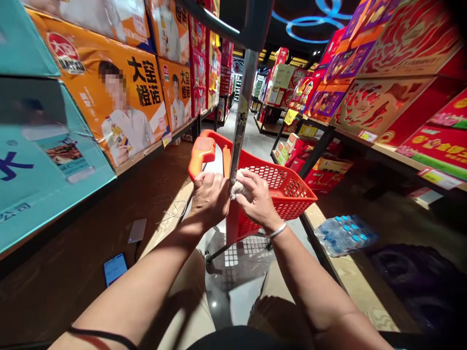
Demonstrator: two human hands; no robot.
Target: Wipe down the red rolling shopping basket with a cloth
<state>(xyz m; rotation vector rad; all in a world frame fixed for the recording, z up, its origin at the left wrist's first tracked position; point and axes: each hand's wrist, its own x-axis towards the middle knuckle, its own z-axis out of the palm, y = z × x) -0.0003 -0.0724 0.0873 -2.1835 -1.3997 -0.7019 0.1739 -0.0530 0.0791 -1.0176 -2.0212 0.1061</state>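
My left hand [212,195] is closed in a fist just left of an upright metal pole [242,112], below the orange curved handle [204,151] of a red shopping cart. Its fingertips are turned away, so what they grip is hidden. With curled fingers, my right hand [258,198] presses a crumpled whitish cloth [241,188] against the lower part of the pole. The cart's red perforated basket [294,187] lies behind and right of both hands. A dark frame piece [255,22] tops the pole.
Orange drink cartons [109,92] and a teal carton [47,160] fill the left shelf. A phone [115,268], a pale flat device [137,230] and a white cable lie beneath. Red and gold gift boxes [383,104] line the right shelf, above a bottled-water pack [345,235].
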